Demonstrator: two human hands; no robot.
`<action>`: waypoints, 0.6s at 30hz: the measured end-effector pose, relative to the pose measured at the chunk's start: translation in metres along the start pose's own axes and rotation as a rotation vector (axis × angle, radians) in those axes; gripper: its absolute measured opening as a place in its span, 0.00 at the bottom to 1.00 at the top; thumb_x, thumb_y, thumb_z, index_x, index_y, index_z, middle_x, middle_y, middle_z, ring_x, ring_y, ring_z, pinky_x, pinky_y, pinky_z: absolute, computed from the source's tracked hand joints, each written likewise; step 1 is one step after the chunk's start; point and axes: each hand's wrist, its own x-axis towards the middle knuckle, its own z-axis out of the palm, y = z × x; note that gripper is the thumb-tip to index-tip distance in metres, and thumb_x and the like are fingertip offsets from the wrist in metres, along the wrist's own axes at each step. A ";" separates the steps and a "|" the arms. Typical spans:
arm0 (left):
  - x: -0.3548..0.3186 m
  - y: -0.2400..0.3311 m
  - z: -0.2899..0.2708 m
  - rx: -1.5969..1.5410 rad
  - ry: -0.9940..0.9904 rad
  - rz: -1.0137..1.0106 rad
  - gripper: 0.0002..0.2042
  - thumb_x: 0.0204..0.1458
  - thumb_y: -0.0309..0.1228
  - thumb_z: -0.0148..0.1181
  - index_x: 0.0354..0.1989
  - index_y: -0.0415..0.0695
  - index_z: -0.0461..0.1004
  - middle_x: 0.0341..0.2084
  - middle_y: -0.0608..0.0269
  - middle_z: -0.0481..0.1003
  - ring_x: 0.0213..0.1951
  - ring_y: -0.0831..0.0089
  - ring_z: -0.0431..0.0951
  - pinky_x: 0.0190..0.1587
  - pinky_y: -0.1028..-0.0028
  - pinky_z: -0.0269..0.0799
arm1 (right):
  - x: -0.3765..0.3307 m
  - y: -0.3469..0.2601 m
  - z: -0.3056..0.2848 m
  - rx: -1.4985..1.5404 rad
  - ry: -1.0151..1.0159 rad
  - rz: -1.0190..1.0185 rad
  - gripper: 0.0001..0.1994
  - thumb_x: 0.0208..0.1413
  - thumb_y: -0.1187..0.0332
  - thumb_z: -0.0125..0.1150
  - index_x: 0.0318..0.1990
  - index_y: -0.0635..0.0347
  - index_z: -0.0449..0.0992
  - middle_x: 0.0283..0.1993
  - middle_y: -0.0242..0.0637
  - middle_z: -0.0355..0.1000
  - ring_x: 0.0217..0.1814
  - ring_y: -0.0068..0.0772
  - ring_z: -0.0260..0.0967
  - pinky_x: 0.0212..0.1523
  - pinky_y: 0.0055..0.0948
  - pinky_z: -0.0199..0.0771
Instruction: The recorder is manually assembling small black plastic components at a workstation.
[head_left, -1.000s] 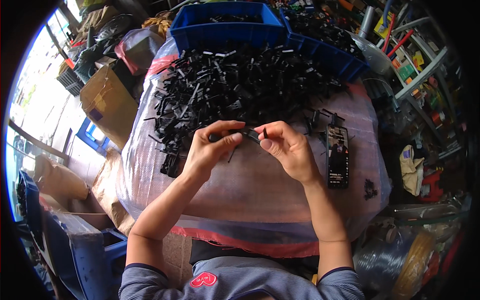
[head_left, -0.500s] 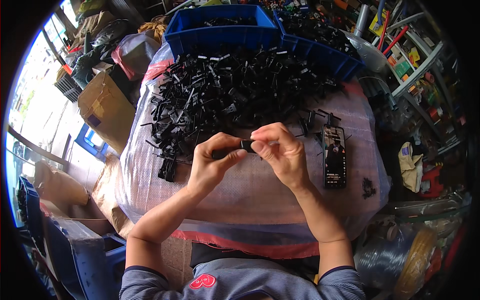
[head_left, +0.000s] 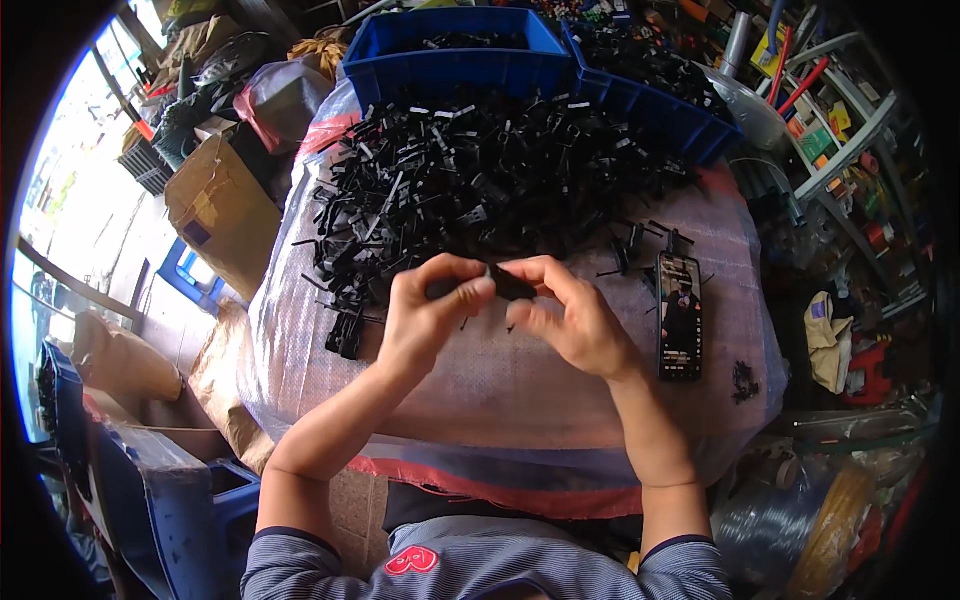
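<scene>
Now both hands meet mid-table: left hand [head_left: 432, 312] and right hand [head_left: 562, 318] pinch small black plastic part [head_left: 508, 283] between fingertips, near side of black parts pile [head_left: 470, 175]. Keep grip tight, ends aligned, clear of phone [head_left: 680, 315] at right.

A small black plastic part [head_left: 508, 283] is pinched between the fingertips of the left hand [head_left: 432, 318] and the right hand [head_left: 568, 318]. It is dark and short, lying roughly level and lifted just above the counter [head_left: 520, 390], which is wrapped in woven plastic sheeting. Fingers hide much of it, so its exact shape cannot be made out.
</scene>
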 end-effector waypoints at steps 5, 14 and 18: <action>0.008 -0.008 -0.006 -0.239 -0.106 -0.191 0.07 0.46 0.28 0.62 0.29 0.38 0.74 0.19 0.66 0.72 0.21 0.79 0.69 0.25 0.81 0.63 | -0.002 -0.002 0.004 -0.769 0.130 -0.623 0.26 0.38 0.71 0.68 0.48 0.65 0.68 0.42 0.42 0.68 0.41 0.40 0.67 0.43 0.32 0.69; -0.007 -0.011 0.005 0.022 -0.118 -0.020 0.08 0.47 0.29 0.62 0.30 0.38 0.73 0.21 0.69 0.72 0.23 0.84 0.66 0.28 0.82 0.63 | 0.000 0.012 0.018 -0.986 0.269 -0.671 0.18 0.41 0.77 0.61 0.43 0.67 0.67 0.34 0.42 0.66 0.34 0.41 0.66 0.34 0.33 0.69; -0.009 -0.006 0.009 0.146 -0.018 0.102 0.08 0.47 0.28 0.61 0.31 0.37 0.72 0.20 0.72 0.70 0.25 0.87 0.65 0.29 0.85 0.61 | 0.000 0.020 0.023 -1.075 0.312 -0.675 0.16 0.44 0.78 0.57 0.43 0.68 0.66 0.31 0.43 0.65 0.33 0.43 0.65 0.33 0.33 0.68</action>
